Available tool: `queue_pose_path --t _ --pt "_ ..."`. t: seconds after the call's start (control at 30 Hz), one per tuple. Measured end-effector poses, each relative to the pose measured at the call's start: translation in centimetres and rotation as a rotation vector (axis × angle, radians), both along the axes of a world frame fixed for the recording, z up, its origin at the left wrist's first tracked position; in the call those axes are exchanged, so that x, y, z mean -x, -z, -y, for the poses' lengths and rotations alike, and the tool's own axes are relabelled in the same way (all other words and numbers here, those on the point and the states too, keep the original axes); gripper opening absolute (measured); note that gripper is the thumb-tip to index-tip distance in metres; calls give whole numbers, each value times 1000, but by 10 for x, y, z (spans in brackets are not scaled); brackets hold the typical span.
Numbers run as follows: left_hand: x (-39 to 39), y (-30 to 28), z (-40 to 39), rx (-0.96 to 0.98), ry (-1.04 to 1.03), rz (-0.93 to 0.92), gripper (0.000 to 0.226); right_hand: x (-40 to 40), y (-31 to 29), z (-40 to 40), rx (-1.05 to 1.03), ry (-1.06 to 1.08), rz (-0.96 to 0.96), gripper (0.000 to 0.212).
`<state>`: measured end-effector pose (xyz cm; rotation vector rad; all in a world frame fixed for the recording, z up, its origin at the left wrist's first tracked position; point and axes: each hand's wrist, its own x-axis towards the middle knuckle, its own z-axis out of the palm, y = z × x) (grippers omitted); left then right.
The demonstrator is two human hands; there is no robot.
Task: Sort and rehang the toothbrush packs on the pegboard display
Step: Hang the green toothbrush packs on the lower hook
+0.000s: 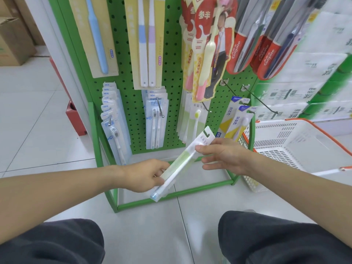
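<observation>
A clear toothbrush pack [182, 161] with a green and white brush lies slanted between my hands, low in front of the green pegboard [171, 73]. My left hand [146, 176] grips its lower end. My right hand [222, 155] pinches its upper part just below the hang tab. Matching green-brush packs [194, 121] hang on a peg right behind it. Blue-white packs [156, 121] and another stack [114, 121] hang to the left. Yellow-label packs [236, 121] hang at the right.
A bare metal peg [262, 103] sticks out at the right of the board. A white basket [297, 141] with orange handles stands on the floor at the right. Red Colgate packs [266, 44] and tall packs hang above. My knees are at the bottom edge.
</observation>
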<state>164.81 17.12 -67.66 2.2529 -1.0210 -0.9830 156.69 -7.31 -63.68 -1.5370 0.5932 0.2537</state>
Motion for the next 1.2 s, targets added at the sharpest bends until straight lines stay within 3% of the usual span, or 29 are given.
queue_pose_path --t 0.1,0.2,0.3,0.47,0.67,0.77,0.9,0.97,1.1,1.2 --pt "-4 1 -3 75 -100 -153 27 -1 2 3 73 35 23 46" --pt "-5 1 -2 133 -207 -270 12 -3 4 2 111 83 75 35" --pt "0 -4 2 143 -224 -336 21 -4 4 1 136 141 124 39" --pt "1 -6 1 121 -210 -341 30 -6 5 5 163 177 156 53" --pt "0 -4 -1 140 -203 -328 20 -4 10 8 148 99 183 37" --pt "-1 -2 -1 178 -212 -208 21 -3 7 5 81 101 134 35" --pt "1 -5 0 135 73 403 20 -3 2 -2 -164 97 55 47" --pt "7 -7 3 124 183 554 22 -3 2 -5 -184 99 59 46" --pt "11 -4 5 133 223 440 49 -6 4 -1 -165 193 80 13" --pt "9 0 4 33 166 306 74 -6 4 5 -122 251 112 12"
